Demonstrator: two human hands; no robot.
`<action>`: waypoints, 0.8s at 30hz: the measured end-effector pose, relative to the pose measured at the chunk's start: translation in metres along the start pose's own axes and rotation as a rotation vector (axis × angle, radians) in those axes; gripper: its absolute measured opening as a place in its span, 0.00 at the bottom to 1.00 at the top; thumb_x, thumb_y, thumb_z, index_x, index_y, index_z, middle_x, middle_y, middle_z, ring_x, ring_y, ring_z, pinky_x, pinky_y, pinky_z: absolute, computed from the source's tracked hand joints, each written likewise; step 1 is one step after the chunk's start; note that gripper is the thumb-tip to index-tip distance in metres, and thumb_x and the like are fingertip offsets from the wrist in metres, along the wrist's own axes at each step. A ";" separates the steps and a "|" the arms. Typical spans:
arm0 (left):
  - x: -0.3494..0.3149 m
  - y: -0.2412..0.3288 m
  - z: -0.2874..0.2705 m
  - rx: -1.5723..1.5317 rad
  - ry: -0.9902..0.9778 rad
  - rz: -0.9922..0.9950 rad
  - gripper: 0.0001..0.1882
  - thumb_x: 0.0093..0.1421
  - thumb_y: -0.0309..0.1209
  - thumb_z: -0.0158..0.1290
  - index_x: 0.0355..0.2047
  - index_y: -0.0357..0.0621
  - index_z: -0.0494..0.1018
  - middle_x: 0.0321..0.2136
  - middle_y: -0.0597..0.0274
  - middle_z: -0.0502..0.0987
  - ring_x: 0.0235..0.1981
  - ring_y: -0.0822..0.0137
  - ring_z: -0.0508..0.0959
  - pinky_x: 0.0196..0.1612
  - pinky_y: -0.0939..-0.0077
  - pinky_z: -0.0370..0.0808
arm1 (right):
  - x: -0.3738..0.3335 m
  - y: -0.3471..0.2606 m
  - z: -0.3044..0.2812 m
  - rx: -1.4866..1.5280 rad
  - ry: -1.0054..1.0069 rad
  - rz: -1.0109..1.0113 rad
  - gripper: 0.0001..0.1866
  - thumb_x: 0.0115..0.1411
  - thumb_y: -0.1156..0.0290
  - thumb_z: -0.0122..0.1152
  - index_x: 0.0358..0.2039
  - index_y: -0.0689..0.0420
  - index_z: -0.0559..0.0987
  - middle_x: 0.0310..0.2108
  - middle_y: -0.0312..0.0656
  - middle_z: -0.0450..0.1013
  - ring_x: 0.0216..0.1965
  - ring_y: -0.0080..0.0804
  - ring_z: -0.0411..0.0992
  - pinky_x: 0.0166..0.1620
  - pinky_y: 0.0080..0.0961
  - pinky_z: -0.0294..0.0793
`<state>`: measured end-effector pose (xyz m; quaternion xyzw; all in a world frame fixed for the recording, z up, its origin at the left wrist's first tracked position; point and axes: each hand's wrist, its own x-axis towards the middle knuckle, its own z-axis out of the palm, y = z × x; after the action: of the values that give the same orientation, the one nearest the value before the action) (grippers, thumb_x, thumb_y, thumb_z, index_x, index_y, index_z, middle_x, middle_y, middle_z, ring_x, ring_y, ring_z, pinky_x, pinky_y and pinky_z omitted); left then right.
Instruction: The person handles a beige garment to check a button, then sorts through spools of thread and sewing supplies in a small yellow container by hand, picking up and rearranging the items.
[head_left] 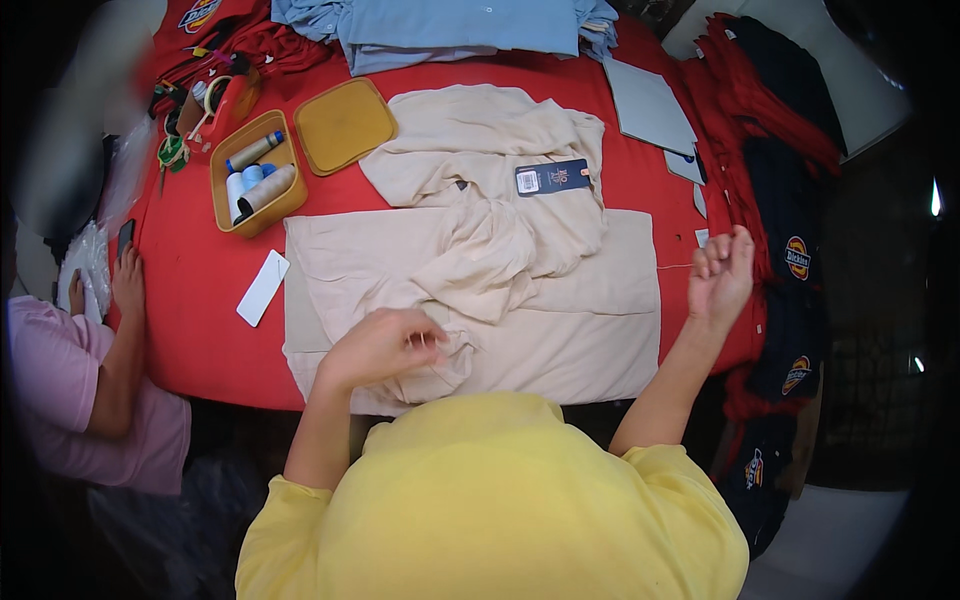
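A beige garment (560, 290) with long sleeves or legs lies rumpled over the red-covered table in front of me. A dark hang tag with a white label (552, 178) rests on its upper part. My left hand (385, 347) is over the bunched cloth near the front edge, its fingers curled together. What they pinch, if anything, is hidden. Raised off to the right of the cloth, my right hand (722, 275) has its fingers closed in a pinch. A thin pale thread (675, 266) runs leftward from it; any needle is too small to see.
Thread spools fill a mustard-coloured box (258, 222); its lid (345, 125) lies beside it. A white card (263, 288) is at left. Folded blue clothes (460, 30) are at the back, dark clothes (790, 250) at right. A person in pink (100, 380) rests a hand on the table.
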<state>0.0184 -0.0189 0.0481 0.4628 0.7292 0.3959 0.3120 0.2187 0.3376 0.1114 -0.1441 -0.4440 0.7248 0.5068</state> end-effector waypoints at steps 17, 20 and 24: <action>0.148 -0.061 -0.021 -1.018 0.218 -0.037 0.12 0.58 0.27 0.53 0.42 0.39 0.67 0.35 0.62 0.74 0.35 0.72 0.73 0.41 0.79 0.71 | 0.007 0.171 0.083 -0.779 -0.613 0.358 0.11 0.49 0.72 0.68 0.31 0.62 0.76 0.23 0.25 0.62 0.26 0.14 0.57 0.31 0.13 0.59; 0.146 -0.045 -0.035 -1.145 0.169 0.016 0.17 0.58 0.26 0.54 0.47 0.40 0.65 0.39 0.61 0.74 0.38 0.72 0.74 0.43 0.80 0.70 | 0.015 0.173 0.089 -0.663 -0.624 0.337 0.06 0.51 0.79 0.61 0.31 0.61 0.75 0.25 0.27 0.65 0.27 0.13 0.60 0.35 0.11 0.61; 0.146 -0.031 -0.043 -1.037 0.200 0.070 0.19 0.58 0.26 0.55 0.49 0.40 0.66 0.41 0.61 0.74 0.43 0.72 0.73 0.45 0.80 0.70 | 0.019 0.176 0.093 -0.593 -0.613 0.304 0.07 0.51 0.81 0.58 0.33 0.62 0.74 0.27 0.30 0.68 0.29 0.15 0.64 0.38 0.12 0.65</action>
<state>-0.0857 0.0954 0.0296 0.2316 0.4479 0.7571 0.4155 0.0418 0.2917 0.0297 -0.1251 -0.7359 0.6416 0.1766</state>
